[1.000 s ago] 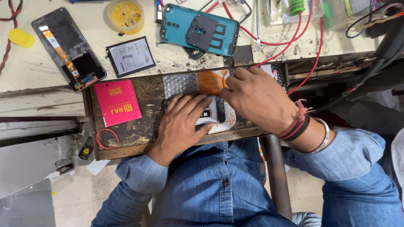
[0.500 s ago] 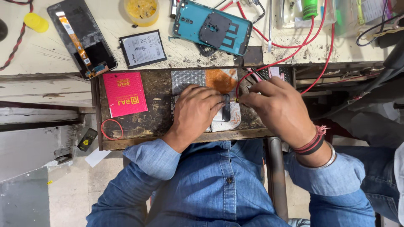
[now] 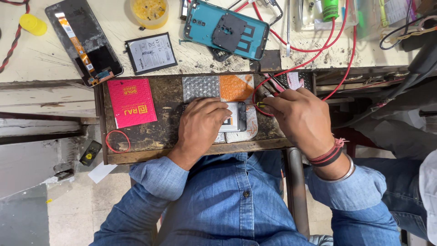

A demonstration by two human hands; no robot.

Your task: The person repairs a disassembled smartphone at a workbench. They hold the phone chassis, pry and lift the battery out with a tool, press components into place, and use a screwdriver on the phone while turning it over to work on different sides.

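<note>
Grip, left: your left hand lies palm-down, fingers curled over a small pale flat battery-like pack, pressing it flat; this reads as a pin to stop it sliding under the probe, not a lift.

Grip, right: your right hand is pinched shut round a thin yellow-tipped probe, whose point sits at the pack's right upper edge. Held near the tip, pen-fashion, presumably for fine aim.

Item in hand: the pack rests on pale sheet scraps in the middle of the dark wooden pull-out board, just in front of your body, between both hands.

Lead: a red wire runs from the probe hand up across the bench, looping near the board's right end; slack enough not to tug.

On the board, left: a pink flat packet and a red rubber band, well apart from the work.

On the board, behind the pack: a silver textured patch and an orange patch, side by side.

On the cream bench above: a teal phone back shell lying inner side up, a dark screen assembly with an orange flex strip, a loose black-rimmed battery, a yellow tub. All parked beyond reach of the probing.
</note>
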